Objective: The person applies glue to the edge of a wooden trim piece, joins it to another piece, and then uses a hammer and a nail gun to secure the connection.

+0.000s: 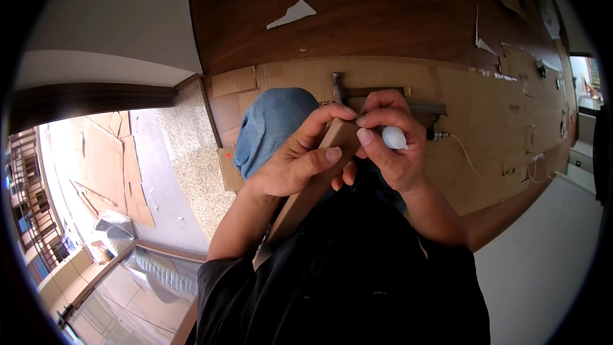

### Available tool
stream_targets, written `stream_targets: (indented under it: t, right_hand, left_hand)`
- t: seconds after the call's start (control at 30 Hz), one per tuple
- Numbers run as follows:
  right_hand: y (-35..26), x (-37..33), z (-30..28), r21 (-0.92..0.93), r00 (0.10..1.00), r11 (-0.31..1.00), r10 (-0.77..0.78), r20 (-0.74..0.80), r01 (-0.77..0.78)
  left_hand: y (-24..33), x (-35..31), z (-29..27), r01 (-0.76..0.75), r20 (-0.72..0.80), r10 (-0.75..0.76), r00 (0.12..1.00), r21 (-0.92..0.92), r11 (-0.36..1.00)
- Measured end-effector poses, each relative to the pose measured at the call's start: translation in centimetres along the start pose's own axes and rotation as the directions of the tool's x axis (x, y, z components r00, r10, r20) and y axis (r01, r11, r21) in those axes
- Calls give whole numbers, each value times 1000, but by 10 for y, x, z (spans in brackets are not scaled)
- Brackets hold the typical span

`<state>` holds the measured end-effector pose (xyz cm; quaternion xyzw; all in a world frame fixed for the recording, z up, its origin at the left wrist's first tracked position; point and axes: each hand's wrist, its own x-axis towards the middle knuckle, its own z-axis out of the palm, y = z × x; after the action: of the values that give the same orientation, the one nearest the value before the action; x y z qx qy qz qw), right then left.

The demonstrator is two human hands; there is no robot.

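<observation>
A long, flat brown wooden strip [300, 207] slants up from my lap, its far end raised in front of me. My left hand [300, 156] is closed round that end, thumb on the broad face and index fingertip at the top edge. The fingertips of my right hand [399, 144] meet at the same top end; whether they pinch something small there I cannot make out. Tucked in the right hand is a small white plastic bottle [394, 137] with a rounded body, its narrow end pointing right. My bent knee in blue denim [274, 118] is beyond the left hand.
Cardboard sheets [485, 172] cover the floor. Past my hands lie a hammer [338, 86], a grey ribbed strip [429, 108] and a metal-ended tool [437, 135] with a pale cord or hose. Torn white scrap [294, 14] lies on the brown floor. A speckled stone sill [191, 147] borders the left opening.
</observation>
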<state>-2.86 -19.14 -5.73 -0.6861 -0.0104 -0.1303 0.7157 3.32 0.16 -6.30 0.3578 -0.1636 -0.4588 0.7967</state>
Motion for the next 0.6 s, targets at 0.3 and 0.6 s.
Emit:
stream_targets:
  t: [0.3, 0.6]
  right_hand:
    - [2, -3, 3, -27, 999, 999, -35, 10, 36]
    - [6, -6, -8, 7, 998, 998, -63, -21, 63]
  left_hand:
    - [-1, -2, -4, -30, 76, 28, 997, 35, 999]
    - [-3, -3, 3, 6, 32, -8, 999, 81, 997]
